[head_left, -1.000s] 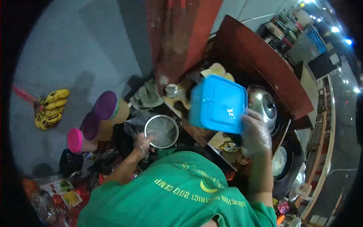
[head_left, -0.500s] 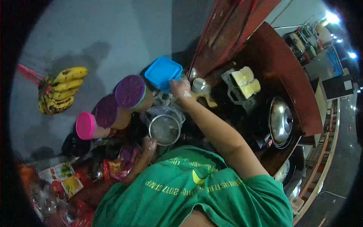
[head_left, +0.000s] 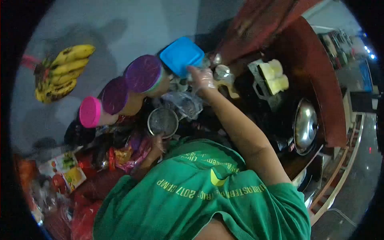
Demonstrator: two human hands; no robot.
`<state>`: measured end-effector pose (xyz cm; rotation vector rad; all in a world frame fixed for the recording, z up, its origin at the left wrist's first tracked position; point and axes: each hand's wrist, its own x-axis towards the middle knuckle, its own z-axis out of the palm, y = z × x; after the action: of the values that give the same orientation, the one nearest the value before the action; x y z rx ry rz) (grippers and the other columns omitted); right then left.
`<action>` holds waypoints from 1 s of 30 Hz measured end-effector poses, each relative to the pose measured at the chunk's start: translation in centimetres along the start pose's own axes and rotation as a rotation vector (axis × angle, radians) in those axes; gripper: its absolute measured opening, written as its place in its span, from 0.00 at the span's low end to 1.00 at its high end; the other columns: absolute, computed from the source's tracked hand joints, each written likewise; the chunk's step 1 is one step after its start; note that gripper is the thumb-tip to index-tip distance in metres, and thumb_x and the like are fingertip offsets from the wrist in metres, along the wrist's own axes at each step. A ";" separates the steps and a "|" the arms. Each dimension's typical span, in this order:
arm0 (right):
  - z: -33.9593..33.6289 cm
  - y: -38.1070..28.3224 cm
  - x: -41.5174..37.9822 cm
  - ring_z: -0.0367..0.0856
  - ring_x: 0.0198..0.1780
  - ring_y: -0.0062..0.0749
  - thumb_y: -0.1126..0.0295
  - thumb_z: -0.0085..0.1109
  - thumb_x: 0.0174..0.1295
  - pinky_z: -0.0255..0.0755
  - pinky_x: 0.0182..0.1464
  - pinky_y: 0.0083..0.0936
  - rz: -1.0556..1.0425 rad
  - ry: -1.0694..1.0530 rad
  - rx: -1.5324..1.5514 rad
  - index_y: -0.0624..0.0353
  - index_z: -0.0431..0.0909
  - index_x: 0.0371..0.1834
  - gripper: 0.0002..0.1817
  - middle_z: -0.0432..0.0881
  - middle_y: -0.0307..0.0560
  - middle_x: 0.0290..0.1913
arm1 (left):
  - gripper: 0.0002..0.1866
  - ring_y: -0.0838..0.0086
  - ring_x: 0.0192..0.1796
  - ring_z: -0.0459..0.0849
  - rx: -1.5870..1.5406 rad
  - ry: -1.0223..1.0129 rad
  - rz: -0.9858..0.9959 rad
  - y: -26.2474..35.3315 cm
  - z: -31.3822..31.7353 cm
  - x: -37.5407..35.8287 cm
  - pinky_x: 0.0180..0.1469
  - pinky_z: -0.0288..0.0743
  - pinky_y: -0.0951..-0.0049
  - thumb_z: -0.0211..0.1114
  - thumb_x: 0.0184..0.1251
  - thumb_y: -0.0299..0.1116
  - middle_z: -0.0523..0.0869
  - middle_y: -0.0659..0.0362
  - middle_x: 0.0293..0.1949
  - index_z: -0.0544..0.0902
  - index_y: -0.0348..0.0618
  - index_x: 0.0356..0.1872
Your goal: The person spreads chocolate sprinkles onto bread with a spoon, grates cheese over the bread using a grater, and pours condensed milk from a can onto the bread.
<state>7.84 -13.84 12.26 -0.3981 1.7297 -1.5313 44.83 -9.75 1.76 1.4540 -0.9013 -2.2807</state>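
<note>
My right hand point(head_left: 203, 79), in a clear plastic glove, reaches up to the near corner of a blue-lidded container point(head_left: 182, 55). Its fingers close on the container's edge; their exact grip is blurred. Low in the middle, my left hand point(head_left: 159, 143) is closed at the near edge of a round, metal-rimmed strainer point(head_left: 163, 122). Grey shows inside the strainer, and part of that hand is smeared by motion. Between the strainer and my right hand lies a crumpled clear plastic bag point(head_left: 186, 105).
Purple-lidded point(head_left: 144, 73) and pink-lidded jars point(head_left: 90, 112) line the wall, with bananas point(head_left: 70, 66) hanging at left. To the right are yellowish bread-like slices point(head_left: 274, 77), a small glass jar point(head_left: 222, 72) and a domed metal lid point(head_left: 306, 126). Packets point(head_left: 130, 154) lie lower left.
The view has shifted, moving the container up and right in the picture. My left hand and the strainer have moved left relative to the jars. My right hand stays at the container.
</note>
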 end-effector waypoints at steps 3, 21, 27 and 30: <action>-1.0 -4.5 -3.5 0.84 0.50 0.51 0.48 0.61 0.64 0.78 0.51 0.43 0.079 0.047 -0.358 0.67 0.75 0.57 0.31 0.81 0.61 0.55 | 0.23 0.64 0.40 0.85 0.191 -0.084 -0.027 1.2 1.0 1.7 0.42 0.80 0.62 0.63 0.68 0.45 0.87 0.51 0.43 0.78 0.36 0.55; -22.0 9.9 -27.9 0.84 0.40 0.34 0.50 0.70 0.56 0.78 0.45 0.33 0.348 0.502 -0.347 0.60 0.85 0.39 0.22 0.86 0.52 0.36 | 0.17 0.62 0.40 0.89 0.891 -0.771 0.014 1.0 27.3 7.2 0.39 0.81 0.64 0.65 0.60 0.35 0.87 0.49 0.42 0.83 0.32 0.45; -21.1 18.0 -31.9 0.85 0.43 0.48 0.40 0.60 0.59 0.77 0.47 0.38 0.231 0.765 0.083 0.62 0.86 0.40 0.31 0.87 0.57 0.38 | 0.19 0.55 0.40 0.88 1.090 -1.202 -0.136 -3.1 35.9 4.3 0.36 0.88 0.61 0.64 0.62 0.25 0.86 0.44 0.45 0.78 0.35 0.55; -21.6 17.4 -34.9 0.85 0.39 0.41 0.45 0.61 0.61 0.77 0.45 0.37 0.194 1.067 -0.019 0.61 0.86 0.42 0.26 0.88 0.54 0.37 | 0.27 0.58 0.38 0.89 1.016 -1.562 0.089 -11.4 35.1 10.0 0.33 0.86 0.65 0.66 0.65 0.28 0.84 0.44 0.51 0.69 0.32 0.63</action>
<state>19.46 28.89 7.15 0.7076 2.4471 -1.6934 10.14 5.76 -2.31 -0.7197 -2.5874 -2.6625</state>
